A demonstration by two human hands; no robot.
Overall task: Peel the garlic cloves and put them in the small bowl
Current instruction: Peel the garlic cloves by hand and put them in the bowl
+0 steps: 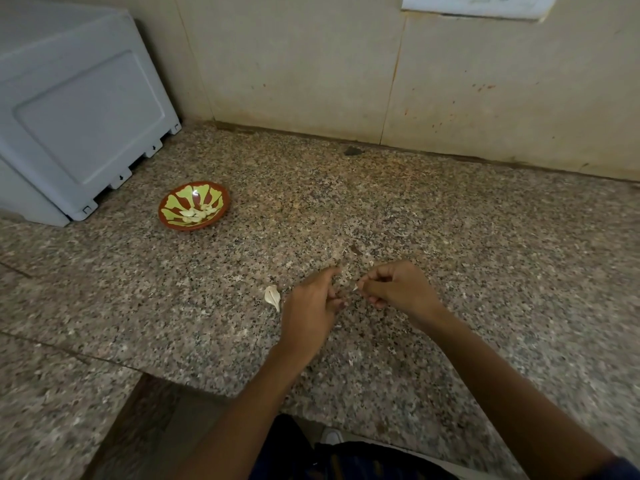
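nearest me, both forearms reach out over the speckled granite desk (450, 237). my left hand (311, 306) hangs above the desk with its fingers curled in; i cannot tell whether its grip holds anything. my right hand (398, 289) sits just beside it, apart by a small gap, its grip pinched shut on a garlic clove (355, 288), of which only a pale tip shows at the fingertips. just left of the left hand, an unpeeled clove (272, 296) lies on the desk, outside either grip. further off to the left, well apart from both hands, the small bowl (180, 221), red-brown with green petals, holds several peeled cloves (199, 213). behind it stands a grey appliance (76, 109) against the tiled wall (311, 64).
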